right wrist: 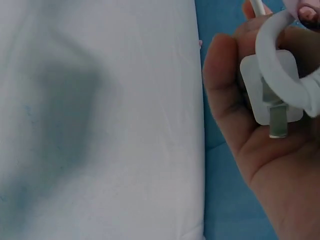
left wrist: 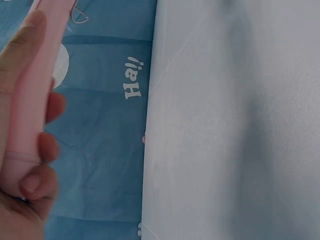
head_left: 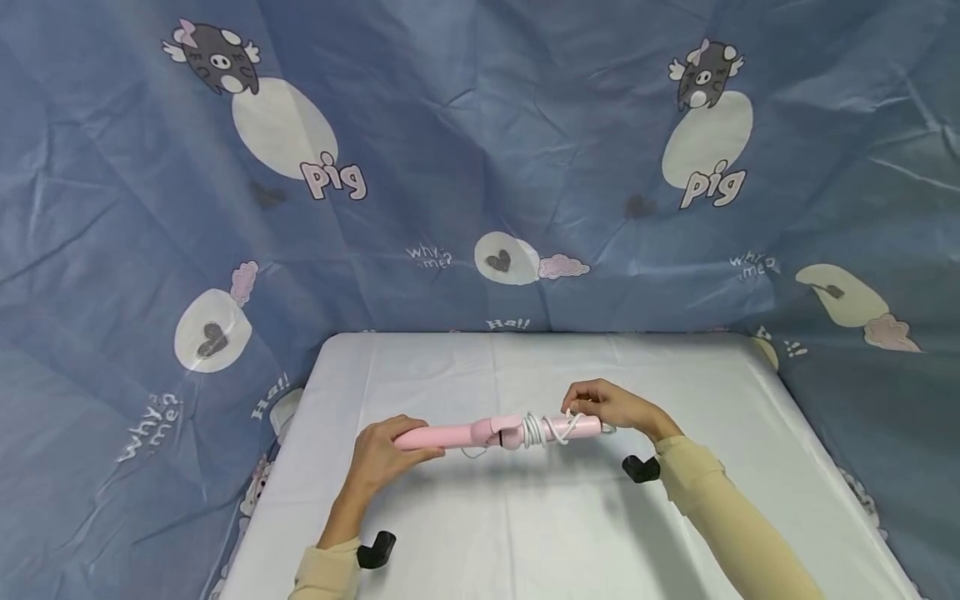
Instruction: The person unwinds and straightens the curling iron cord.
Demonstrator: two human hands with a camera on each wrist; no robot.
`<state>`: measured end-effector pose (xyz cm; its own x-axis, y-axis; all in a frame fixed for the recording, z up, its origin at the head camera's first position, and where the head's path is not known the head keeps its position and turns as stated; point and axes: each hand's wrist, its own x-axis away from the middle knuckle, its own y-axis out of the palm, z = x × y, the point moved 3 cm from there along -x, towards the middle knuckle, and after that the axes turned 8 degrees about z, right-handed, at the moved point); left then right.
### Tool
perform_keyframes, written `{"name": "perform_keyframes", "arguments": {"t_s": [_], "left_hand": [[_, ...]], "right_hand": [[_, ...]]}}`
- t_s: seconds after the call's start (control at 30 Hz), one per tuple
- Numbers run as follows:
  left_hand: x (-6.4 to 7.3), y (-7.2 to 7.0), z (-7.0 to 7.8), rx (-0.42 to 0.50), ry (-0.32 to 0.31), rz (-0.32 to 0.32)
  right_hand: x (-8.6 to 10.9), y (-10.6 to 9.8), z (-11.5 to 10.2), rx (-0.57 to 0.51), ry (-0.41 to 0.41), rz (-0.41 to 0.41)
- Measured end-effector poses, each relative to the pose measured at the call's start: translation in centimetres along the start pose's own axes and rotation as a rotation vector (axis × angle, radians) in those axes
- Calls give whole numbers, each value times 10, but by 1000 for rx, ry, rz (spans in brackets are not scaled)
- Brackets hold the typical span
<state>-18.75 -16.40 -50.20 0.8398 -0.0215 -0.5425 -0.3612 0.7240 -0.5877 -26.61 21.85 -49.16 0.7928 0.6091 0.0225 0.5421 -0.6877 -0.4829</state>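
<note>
A pink curling iron (head_left: 442,435) is held level above the white table, with a thumb lever at its middle and a thin wire stand below. My left hand (head_left: 382,454) grips its left end, the thumb along one side and fingers curled round the other in the left wrist view. White cord (head_left: 534,430) is wound in several turns round the iron's right half. At the right end, my right hand (head_left: 611,405) holds the cord's white plug (right wrist: 255,95) in its curled fingers, metal prongs showing. A loop of the cord passes in front of the plug in the right wrist view.
The white-covered table (head_left: 465,542) carries shadows of the arms and iron. A blue curtain (head_left: 450,183) printed with pigs and lettering hangs behind it and along both sides. Black wrist devices (head_left: 641,468) show beside both sleeves.
</note>
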Motion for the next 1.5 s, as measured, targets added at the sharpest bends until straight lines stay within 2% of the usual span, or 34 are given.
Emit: {"name": "perform_keyframes", "arguments": {"t_s": [0.2, 0.37, 0.57, 0.7, 0.8, 1.1, 1.2, 1.3, 1.43, 1.5], "left_hand": [[-3, -7, -1, 75, 87, 73], [-2, -6, -6, 136, 138, 71], [0, -6, -3, 191, 144, 52], [0, -5, -2, 217, 157, 67], [1, -5, -3, 245, 148, 84], [7, -7, -5, 235, 76, 108], [8, -8, -7, 229, 50, 120], [7, -7, -8, 229, 11, 115], [4, -8, -7, 226, -44, 111], [2, -9, -6, 215, -53, 113]], "right_hand": [[-2, -5, 1, -45, 2, 1], [5, -3, 11, -120, 25, 30], [15, 1, 29, -228, 51, 66], [22, 9, 42, -305, 56, 85], [28, 17, 48, -320, 54, 122], [33, 53, 52, -175, 38, 389], [34, 67, 50, -109, -20, 465], [36, 77, 45, 12, -101, 539], [37, 89, 31, 162, -221, 623], [38, 94, 23, 199, -253, 657]]}}
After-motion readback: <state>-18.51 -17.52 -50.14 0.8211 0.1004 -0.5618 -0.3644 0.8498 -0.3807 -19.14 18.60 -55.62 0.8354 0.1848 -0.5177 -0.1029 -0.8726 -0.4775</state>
